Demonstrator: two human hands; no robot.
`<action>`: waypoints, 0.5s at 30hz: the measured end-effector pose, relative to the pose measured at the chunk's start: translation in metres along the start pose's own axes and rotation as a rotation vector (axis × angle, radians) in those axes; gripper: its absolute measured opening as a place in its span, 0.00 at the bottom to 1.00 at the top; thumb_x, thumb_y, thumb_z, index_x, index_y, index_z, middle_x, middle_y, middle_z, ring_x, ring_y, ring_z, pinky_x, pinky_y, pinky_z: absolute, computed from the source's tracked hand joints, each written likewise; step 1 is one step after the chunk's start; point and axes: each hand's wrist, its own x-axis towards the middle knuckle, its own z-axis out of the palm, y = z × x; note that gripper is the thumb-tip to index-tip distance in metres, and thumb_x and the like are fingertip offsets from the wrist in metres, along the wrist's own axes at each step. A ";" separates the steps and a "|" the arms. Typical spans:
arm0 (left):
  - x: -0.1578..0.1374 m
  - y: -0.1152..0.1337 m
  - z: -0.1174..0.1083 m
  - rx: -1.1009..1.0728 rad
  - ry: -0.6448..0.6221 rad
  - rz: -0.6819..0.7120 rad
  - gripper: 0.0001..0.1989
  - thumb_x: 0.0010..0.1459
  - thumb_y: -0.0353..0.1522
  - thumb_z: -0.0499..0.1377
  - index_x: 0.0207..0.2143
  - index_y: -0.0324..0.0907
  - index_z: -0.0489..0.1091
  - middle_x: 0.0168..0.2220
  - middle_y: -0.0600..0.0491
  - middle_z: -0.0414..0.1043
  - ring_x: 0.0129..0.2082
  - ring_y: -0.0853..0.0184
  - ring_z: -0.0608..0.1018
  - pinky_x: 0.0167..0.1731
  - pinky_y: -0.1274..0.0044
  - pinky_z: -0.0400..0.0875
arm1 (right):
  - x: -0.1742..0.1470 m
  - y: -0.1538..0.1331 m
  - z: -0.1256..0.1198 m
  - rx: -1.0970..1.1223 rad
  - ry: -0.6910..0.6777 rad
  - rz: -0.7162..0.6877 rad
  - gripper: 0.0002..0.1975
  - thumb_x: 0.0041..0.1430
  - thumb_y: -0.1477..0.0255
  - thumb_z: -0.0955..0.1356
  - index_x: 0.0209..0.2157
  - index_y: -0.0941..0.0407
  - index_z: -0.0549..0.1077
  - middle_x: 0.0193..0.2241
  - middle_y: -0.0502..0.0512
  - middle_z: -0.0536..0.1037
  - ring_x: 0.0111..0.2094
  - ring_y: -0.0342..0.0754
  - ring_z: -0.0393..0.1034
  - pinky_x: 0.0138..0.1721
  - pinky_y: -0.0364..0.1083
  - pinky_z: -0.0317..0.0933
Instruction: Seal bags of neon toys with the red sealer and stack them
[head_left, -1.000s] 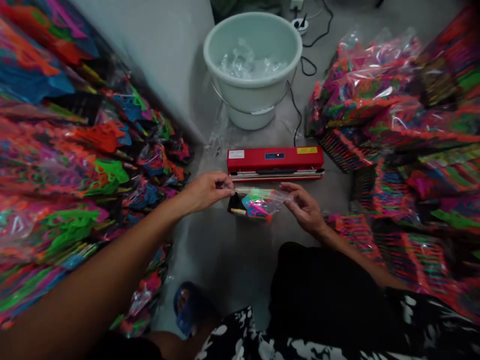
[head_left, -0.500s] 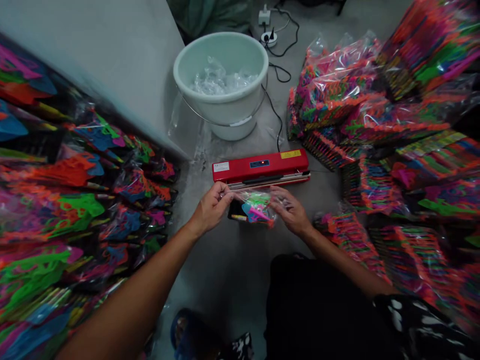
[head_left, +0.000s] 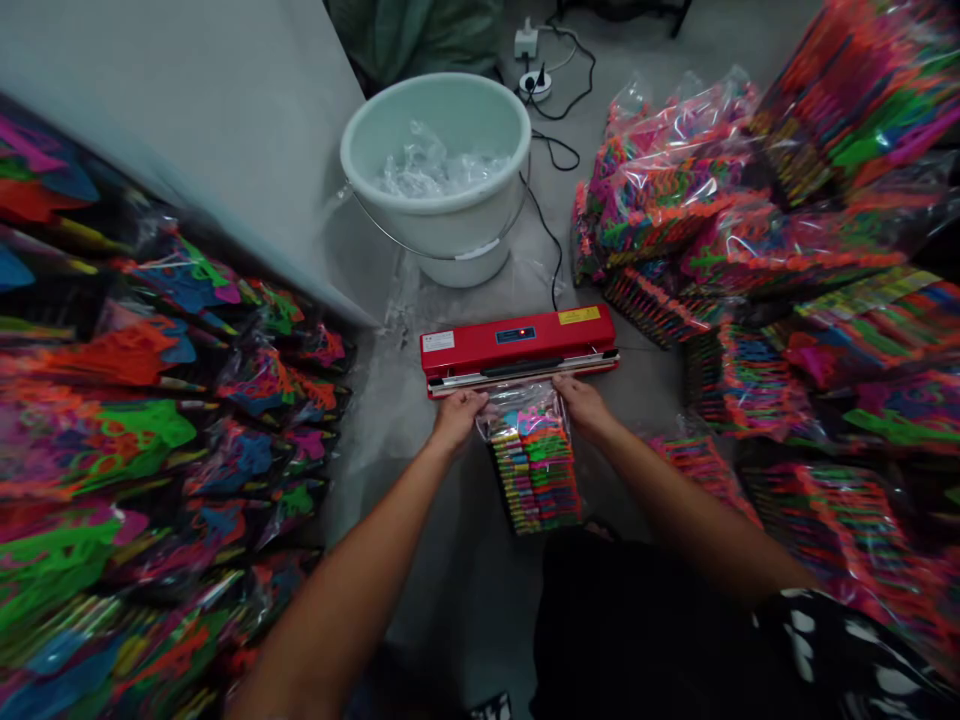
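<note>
A clear plastic bag (head_left: pixel 533 462) packed with rows of brightly coloured items hangs toward me from the front of a red heat sealer (head_left: pixel 480 337). My left hand (head_left: pixel 459 418) pinches the upper left corner of the bag, and my right hand (head_left: pixel 583 403) pinches its upper right corner. Between my hands the bag's top edge is stretched flat along the sealer's front bar (head_left: pixel 525 370). A small orange light glows on the sealer's panel. My fingertips are close against the front of the machine and partly hidden.
Behind the sealer stands a pale bucket (head_left: pixel 439 205) holding crumpled clear plastic. A black cord (head_left: pixel 551 240) runs back to a socket (head_left: pixel 535 84). Packed bags (head_left: pixel 675 190) are piled at right; more colourful packs (head_left: pixel 247 450) lie at left beside a white panel (head_left: pixel 225 130).
The bag has swung from foreshortened to spread out, showing its rows of contents. Its top edge has come level along the sealer's front, and both hands keep their hold.
</note>
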 end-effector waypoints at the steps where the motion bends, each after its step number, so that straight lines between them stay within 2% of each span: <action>1: 0.006 -0.008 0.004 -0.066 0.045 -0.002 0.23 0.42 0.40 0.78 0.29 0.40 0.68 0.26 0.52 0.76 0.26 0.66 0.77 0.33 0.74 0.73 | 0.008 0.005 0.000 0.063 0.038 0.044 0.18 0.61 0.56 0.74 0.27 0.54 0.74 0.19 0.49 0.76 0.19 0.45 0.66 0.24 0.44 0.63; 5: 0.020 -0.029 0.019 -0.311 0.238 -0.003 0.27 0.42 0.46 0.76 0.35 0.39 0.70 0.31 0.53 0.78 0.27 0.69 0.78 0.32 0.76 0.71 | 0.032 0.015 0.000 0.248 0.191 0.149 0.15 0.61 0.62 0.75 0.27 0.54 0.71 0.16 0.48 0.75 0.17 0.46 0.67 0.22 0.45 0.65; 9: 0.021 -0.042 0.027 -0.401 0.235 0.007 0.29 0.42 0.48 0.73 0.41 0.41 0.73 0.36 0.52 0.80 0.32 0.68 0.80 0.34 0.77 0.70 | 0.042 0.017 0.000 0.309 0.242 0.187 0.17 0.62 0.64 0.75 0.26 0.53 0.67 0.17 0.48 0.75 0.19 0.46 0.71 0.24 0.44 0.69; 15: 0.027 -0.055 0.025 -0.303 0.252 -0.028 0.26 0.35 0.41 0.76 0.34 0.39 0.74 0.31 0.53 0.78 0.31 0.67 0.78 0.37 0.75 0.70 | 0.047 0.010 -0.001 0.368 0.286 0.219 0.14 0.65 0.67 0.72 0.27 0.53 0.69 0.18 0.48 0.76 0.21 0.46 0.73 0.28 0.44 0.72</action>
